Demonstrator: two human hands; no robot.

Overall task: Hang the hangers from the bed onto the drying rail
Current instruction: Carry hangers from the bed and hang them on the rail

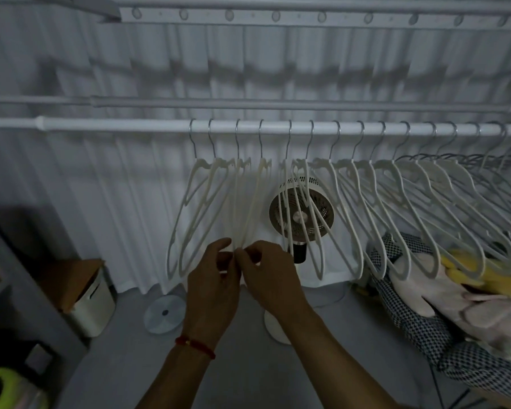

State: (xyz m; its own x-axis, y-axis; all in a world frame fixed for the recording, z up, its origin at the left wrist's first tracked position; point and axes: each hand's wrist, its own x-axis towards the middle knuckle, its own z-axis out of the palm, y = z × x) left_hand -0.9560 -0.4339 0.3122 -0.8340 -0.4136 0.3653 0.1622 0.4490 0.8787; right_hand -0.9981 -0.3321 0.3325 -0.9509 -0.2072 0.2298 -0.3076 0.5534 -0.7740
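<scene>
Round fan (pixel 301 211) before white curtain (pixel 124 178), lidded bin (pixel 93 302), checkered cloth (pixel 419 320) at right.

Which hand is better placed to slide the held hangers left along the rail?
Probably left hand: it pinches the cream hangers on the side facing the rail's bare stretch; right hand pinches opposite.

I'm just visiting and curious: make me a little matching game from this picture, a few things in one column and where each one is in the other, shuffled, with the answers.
Things:
1. white hangers
2. fan
3. red bracelet
4. white bin with wooden lid

Places:
A. on the floor at the left
B. hooked in a row on the drying rail
C. on the left hand's wrist
D. standing behind the hangers, before the curtain

Pairs: 1-B, 2-D, 3-C, 4-A

Both the left hand and the right hand pinch the lower ends of hangers.
</scene>
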